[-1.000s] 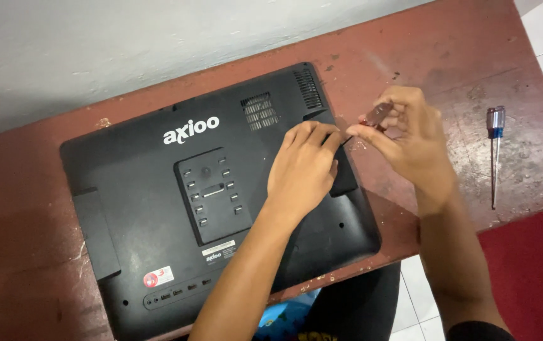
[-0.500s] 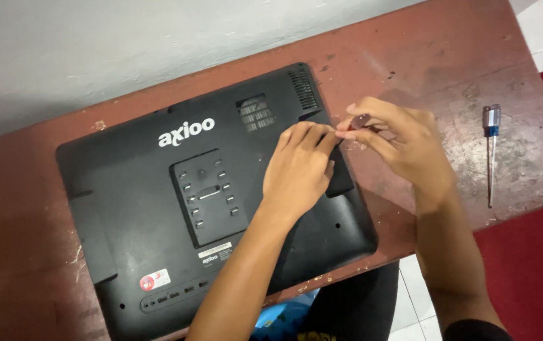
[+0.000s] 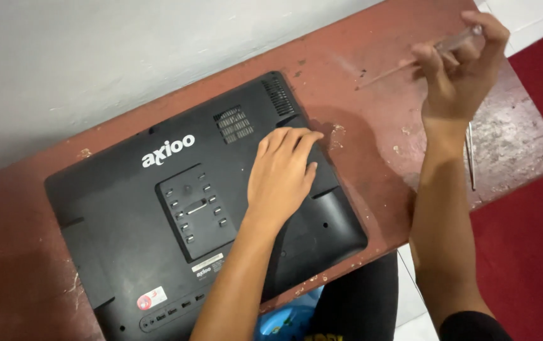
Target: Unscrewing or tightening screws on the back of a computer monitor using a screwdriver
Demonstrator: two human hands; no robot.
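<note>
A black all-in-one computer point(image 3: 126, 252) lies face down on a worn red-brown table point(image 3: 372, 145), with its vents and mounting plate facing up. My left hand point(image 3: 281, 177) rests flat on the back cover near its right side, fingers together. My right hand point(image 3: 461, 69) is raised over the table's far right corner. It pinches a thin screwdriver-like tool point(image 3: 385, 76) whose shaft points left and slightly down, above the bare tabletop.
A second screwdriver's metal shaft point(image 3: 471, 164) lies on the table behind my right forearm. A pale wall point(image 3: 94, 63) runs along the table's far edge. Red floor point(image 3: 530, 252) lies to the right, and something blue point(image 3: 281, 322) sits under the table near my legs.
My right hand has left the computer's right edge and moved up and right, carrying the thin tool. My left hand stays flat on the back cover.
</note>
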